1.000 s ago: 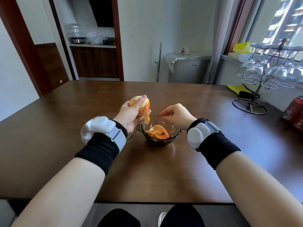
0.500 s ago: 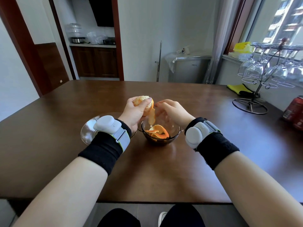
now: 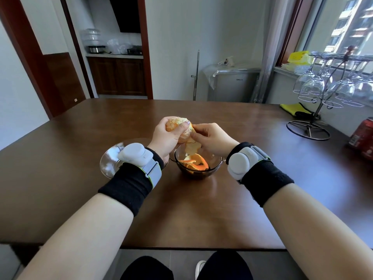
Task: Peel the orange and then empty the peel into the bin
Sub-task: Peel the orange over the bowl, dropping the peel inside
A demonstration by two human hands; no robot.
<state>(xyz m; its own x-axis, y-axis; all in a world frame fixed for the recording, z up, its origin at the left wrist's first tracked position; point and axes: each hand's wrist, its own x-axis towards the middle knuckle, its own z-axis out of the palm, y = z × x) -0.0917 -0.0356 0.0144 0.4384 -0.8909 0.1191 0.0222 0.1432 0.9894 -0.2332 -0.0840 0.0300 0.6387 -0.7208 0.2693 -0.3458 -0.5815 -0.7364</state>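
The left hand point(image 3: 166, 136) is raised above the table, fingers and thumb curled round a mostly peeled orange point(image 3: 178, 127), wrist bent upward. The right hand point(image 3: 214, 139) meets it from the other side, fingertips pinching a strip of peel point(image 3: 192, 146) that hangs from the fruit's underside. Directly below, a dark glass bowl point(image 3: 214, 168) holds loose orange peel pieces point(image 3: 194, 163). A clear glass plate point(image 3: 110, 161) lies just left of the bowl, partly hidden by the left wrist. Both rest on the brown wooden table point(image 3: 262, 168).
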